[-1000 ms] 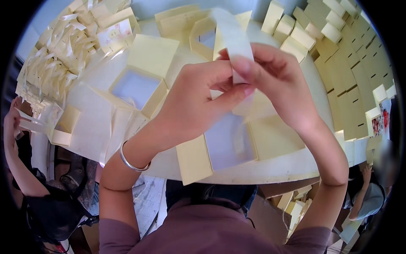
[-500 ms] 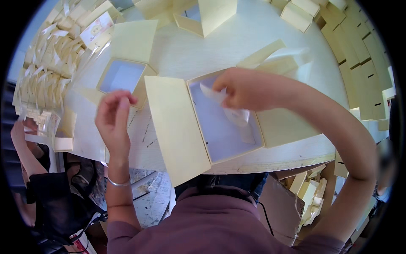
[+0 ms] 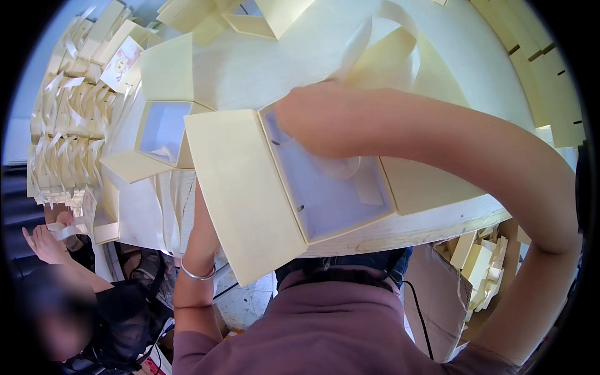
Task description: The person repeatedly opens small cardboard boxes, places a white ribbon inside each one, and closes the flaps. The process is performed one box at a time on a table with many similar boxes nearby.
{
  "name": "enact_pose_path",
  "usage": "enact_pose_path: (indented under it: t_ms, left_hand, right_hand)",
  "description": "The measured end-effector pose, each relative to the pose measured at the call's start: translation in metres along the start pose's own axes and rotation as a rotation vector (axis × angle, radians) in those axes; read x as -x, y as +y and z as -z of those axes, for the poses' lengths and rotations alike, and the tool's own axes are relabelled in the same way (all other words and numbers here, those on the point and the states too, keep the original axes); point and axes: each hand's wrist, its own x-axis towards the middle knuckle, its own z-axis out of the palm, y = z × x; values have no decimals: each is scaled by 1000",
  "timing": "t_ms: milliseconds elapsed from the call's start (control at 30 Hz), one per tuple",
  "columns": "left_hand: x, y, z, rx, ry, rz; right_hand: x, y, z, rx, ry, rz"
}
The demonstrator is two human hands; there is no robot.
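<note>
In front of me an open cream box [image 3: 334, 215] lies tilted on the table, its lining pale lilac. One wide flap [image 3: 240, 194] folds out to the left, another panel to the right. Two small dark slots show on the inner left wall. My right hand [image 3: 319, 122] reaches into the far end of the box, back upward and fingers curled down, their tips hidden. A white ribbon [image 3: 350, 167] comes out from beneath it. My left forearm [image 3: 197, 240], with a silver bangle, runs up behind the left flap, which hides the hand.
A second open box [image 3: 164, 134] stands behind at left, ribbons hanging near it. Ribboned boxes [image 3: 69, 112] are stacked far left, where another person's hands [image 3: 53, 234] work. More boxes [image 3: 550, 81] line the right. A carton [image 3: 440, 294] of cream pieces stands below the table edge.
My right hand has moved left and down toward the box's inner left wall. My left hand has gone from open view to behind the flap. The whole view has shifted slightly.
</note>
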Motion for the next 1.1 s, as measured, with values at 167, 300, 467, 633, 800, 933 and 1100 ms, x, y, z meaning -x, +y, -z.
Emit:
enact_pose_path:
  t_ms: [167, 300, 467, 633, 800, 933, 1100]
  left_hand:
    - [-13, -4, -4, -42, -17, -47]
    - [-18, -5, -6, -65, -18, -79]
    - [-23, -7, -6, -101, -10, -128]
    - [-25, -6, -6, -133, 6, -177]
    - [-30, -5, -8, -152, 7, -216]
    - [-34, -2, -9, -162, 9, -242]
    - [-32, 14, 11, -20, 77, -224]
  right_hand:
    - [5, 1, 6, -101, 20, 9]
    - [0, 1, 2, -142, 6, -10]
    - [-12, 5, -6, -161, 54, 6]
    - [-21, 6, -6, -190, 112, 79]
    - [-26, 8, -11, -278, 36, 64]
    - [-21, 8, -10, -304, -41, -7]
    - [15, 9, 20, -160, -170, -74]
